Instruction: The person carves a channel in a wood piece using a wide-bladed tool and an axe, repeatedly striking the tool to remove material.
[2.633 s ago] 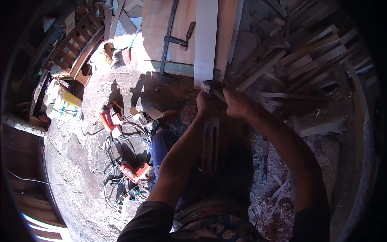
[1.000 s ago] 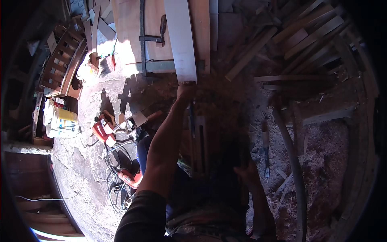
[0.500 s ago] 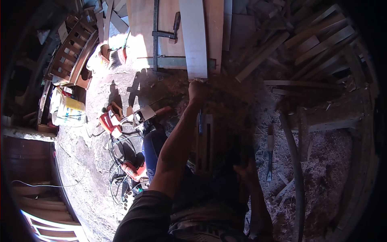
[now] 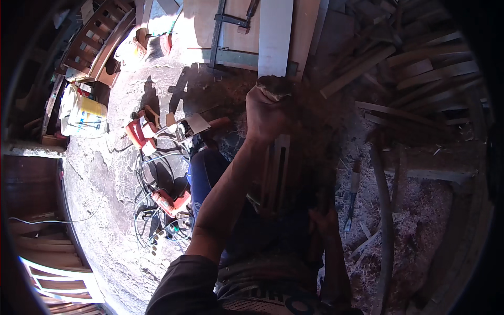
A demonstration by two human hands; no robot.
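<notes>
My left hand (image 4: pixel 262 115) is closed on a dark object (image 4: pixel 275 86) with a rough pale edge, too shadowed to make out, just below the end of the pale board (image 4: pixel 272 37). That board lies on a plywood panel (image 4: pixel 300 31), beside a metal bar clamp (image 4: pixel 215 37). Below the hand, a slotted wooden piece (image 4: pixel 272 194) stands out of the shadow between my legs. Low at the right, my right hand (image 4: pixel 323 223) is closed around something dark that I cannot make out. A chisel-like tool (image 4: pixel 350 205) lies on the shavings just right of it.
Red power tools (image 4: pixel 140 132) (image 4: pixel 168 202) and tangled cords lie left of my leg. A white bucket (image 4: pixel 82 114) and slatted wooden furniture (image 4: pixel 94 44) stand at the left. Loose timber (image 4: pixel 428 73) is piled at the upper right. A curved pole (image 4: pixel 384 226) lies at the right.
My left hand has risen a little and now shows the dark object above its fingers more clearly. Since the earliest frame, my right hand has moved from beside the left down to my lap.
</notes>
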